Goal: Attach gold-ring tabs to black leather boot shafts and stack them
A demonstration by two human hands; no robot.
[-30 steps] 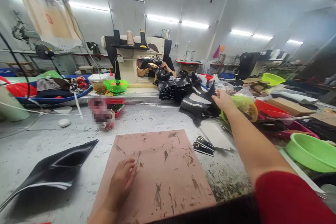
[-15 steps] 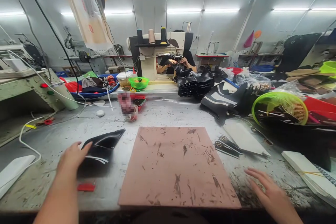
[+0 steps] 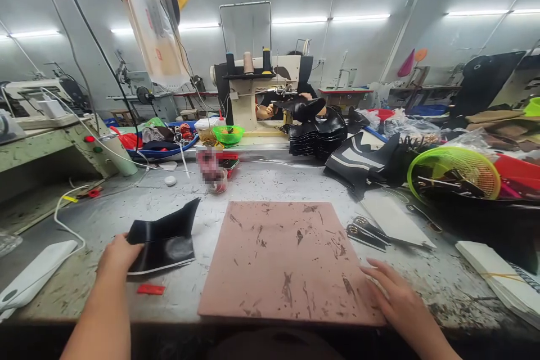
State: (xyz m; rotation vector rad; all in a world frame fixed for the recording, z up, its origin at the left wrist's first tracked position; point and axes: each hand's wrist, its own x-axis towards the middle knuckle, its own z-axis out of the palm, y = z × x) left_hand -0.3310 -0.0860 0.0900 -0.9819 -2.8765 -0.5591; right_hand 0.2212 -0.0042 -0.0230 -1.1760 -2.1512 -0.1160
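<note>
My left hand (image 3: 120, 257) is closed on the left edge of a glossy black leather piece (image 3: 166, 239) with a white lower edge. The piece lies bent on the grey table. My right hand (image 3: 392, 292) has its fingers stretched out, holding nothing, at the right edge of a stained pink board (image 3: 278, 259). Beyond that hand lie small black straps with metal eyelets (image 3: 365, 232) beside a strip of white sheet (image 3: 394, 219). Farther back, flat black pieces with white stripes (image 3: 358, 157) are piled. A small red object (image 3: 151, 289) sits near my left wrist.
Ahead, a co-worker's hand (image 3: 265, 111) works at a sewing machine (image 3: 248, 95), behind stacked black leather pieces (image 3: 312, 138). A tipped yellow-green basket (image 3: 455, 174) stands at right, bundled white strips (image 3: 498, 275) nearer. A clear cup (image 3: 218, 183) and white cable (image 3: 70, 228) are at left.
My right hand has come back from the striped black pieces to the pink board's edge. My left hand has moved from the board to the black leather piece and taken hold of it.
</note>
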